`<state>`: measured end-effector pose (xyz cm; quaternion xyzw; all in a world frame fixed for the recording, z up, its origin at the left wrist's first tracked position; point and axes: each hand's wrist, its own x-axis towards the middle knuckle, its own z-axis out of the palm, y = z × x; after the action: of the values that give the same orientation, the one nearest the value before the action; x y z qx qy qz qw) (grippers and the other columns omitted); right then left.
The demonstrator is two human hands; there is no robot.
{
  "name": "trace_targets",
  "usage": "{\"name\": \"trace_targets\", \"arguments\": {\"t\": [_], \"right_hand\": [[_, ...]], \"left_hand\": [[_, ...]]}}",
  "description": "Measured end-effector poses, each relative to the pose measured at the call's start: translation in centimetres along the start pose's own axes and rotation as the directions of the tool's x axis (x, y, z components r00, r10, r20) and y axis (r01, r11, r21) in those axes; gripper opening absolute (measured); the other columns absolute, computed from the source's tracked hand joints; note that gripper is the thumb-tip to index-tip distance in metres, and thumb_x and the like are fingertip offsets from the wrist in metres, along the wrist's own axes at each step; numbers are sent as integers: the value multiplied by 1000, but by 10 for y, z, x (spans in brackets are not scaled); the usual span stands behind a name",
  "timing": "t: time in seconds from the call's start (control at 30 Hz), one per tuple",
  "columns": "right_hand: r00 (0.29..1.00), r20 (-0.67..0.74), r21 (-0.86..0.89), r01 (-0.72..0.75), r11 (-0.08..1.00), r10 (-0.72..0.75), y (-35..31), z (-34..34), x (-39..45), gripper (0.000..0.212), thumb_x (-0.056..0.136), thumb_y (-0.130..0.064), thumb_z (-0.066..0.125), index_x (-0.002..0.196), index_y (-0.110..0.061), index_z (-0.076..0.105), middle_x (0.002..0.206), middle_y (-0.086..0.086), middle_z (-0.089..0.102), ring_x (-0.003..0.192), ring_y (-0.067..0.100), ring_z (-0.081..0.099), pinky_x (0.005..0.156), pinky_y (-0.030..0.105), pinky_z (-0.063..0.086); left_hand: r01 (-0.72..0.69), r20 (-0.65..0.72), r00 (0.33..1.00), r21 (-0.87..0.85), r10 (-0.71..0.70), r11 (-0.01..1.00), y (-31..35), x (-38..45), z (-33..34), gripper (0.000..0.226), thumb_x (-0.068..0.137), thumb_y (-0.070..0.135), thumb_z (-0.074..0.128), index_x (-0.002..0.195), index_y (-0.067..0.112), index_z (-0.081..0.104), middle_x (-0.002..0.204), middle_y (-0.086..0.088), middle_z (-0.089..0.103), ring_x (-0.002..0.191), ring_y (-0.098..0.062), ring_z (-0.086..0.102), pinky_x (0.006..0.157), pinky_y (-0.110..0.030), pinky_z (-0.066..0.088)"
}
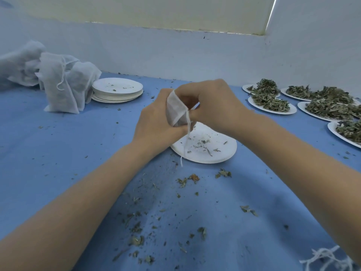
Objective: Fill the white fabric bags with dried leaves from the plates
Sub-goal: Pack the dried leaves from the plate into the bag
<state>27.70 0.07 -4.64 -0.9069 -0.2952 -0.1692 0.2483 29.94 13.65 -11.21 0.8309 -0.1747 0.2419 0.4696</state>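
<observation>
Your left hand (156, 118) grips a white fabric bag (175, 110) above a nearly empty plate (218, 151) on the blue cloth (58, 153); your right hand (211, 106) has its fingers curled at the bag's mouth, its drawstring (185, 141) dangling; plates of dried leaves (271, 103) sit to your right; filled bags (64, 85) and stacked plates (117, 90) sit far left.

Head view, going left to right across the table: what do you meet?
Filled white bags → stack of empty plates → left hand holding a bag → right hand → plates of dried leaves.
</observation>
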Motion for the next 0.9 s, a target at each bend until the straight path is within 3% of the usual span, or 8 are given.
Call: {"name": "trace_targets", "arguments": {"t": [0.1, 0.23, 0.3, 0.43, 0.57, 0.63, 0.73, 0.9], "right_hand": [[997, 74, 23, -36, 999, 35, 0, 0, 4, 27, 78, -11, 70, 102, -23, 67, 81, -9, 66, 75, 5, 60, 72, 17, 46], [982, 174, 119, -90, 989, 68, 10, -7, -1, 31, 82, -13, 66, 105, -33, 61, 90, -14, 71, 87, 1, 63, 76, 20, 51], [987, 148, 171, -95, 981, 70, 13, -7, -9, 33, 81, -11, 67, 107, -30, 65, 89, -19, 68, 88, -6, 62, 75, 8, 46], [992, 5, 252, -121, 960, 123, 20, -1, -31, 30, 80, -6, 64, 94, -32, 69, 83, -24, 67, 85, -5, 63, 76, 7, 47], [927, -89, 312, -321, 894, 364, 37, 5, -47, 26, 84, -22, 62, 110, -28, 64, 104, -12, 66, 93, -8, 57, 68, 7, 43], [869, 60, 164, -495, 853, 492, 48, 10, -54, 53, 80, -43, 66, 127, -26, 48, 128, -6, 51, 119, 7, 46, 86, 21, 41], [755, 208, -99, -616, 782, 622, 50, 24, -63, 124, 49, -78, 68, 146, -26, 12, 147, 3, 28, 137, 25, 23, 108, 45, 26], [735, 174, -159, -636, 755, 655, 48, 36, -60, 147, 32, -89, 63, 147, -31, -8, 148, 10, 28, 136, 32, 24, 106, 47, 21]], "left_hand": [[39, -11, 999, 6, -39, 999, 0, 1, -3, 48, 56, 46, 74, 86, 47, 37, 77, 28, 54, 75, 23, 49, 57, -2, 39], [-24, 22, 1000, 108, 21, 994, -2, -1, -5, 62, 60, 40, 77, 110, 39, 39, 92, 15, 60, 82, -5, 58, 65, -20, 46], [-51, 81, 996, 199, 36, 979, -6, -4, -7, 60, 65, 33, 75, 114, 34, 40, 91, 13, 59, 81, -12, 57, 63, -25, 45], [-90, 144, 989, 350, 41, 932, -11, -7, -11, 57, 68, 27, 73, 119, 28, 46, 98, 10, 57, 83, -18, 53, 67, -29, 41], [-33, 98, 995, 427, -10, 904, -10, -4, -18, 51, 71, 26, 68, 117, 28, 47, 97, 9, 55, 83, -16, 46, 69, -29, 34], [-4, 74, 997, 432, -32, 902, -9, -7, -23, 47, 72, 26, 68, 115, 28, 47, 96, 8, 55, 84, -18, 46, 69, -31, 36], [48, 27, 998, 412, -65, 910, -7, -14, -30, 42, 73, 28, 65, 111, 26, 47, 87, 8, 52, 81, -19, 47, 67, -32, 37], [105, -24, 994, 399, -104, 911, -8, -23, -34, 41, 75, 29, 66, 110, 25, 44, 85, 8, 51, 78, -18, 45, 64, -30, 33]]}}
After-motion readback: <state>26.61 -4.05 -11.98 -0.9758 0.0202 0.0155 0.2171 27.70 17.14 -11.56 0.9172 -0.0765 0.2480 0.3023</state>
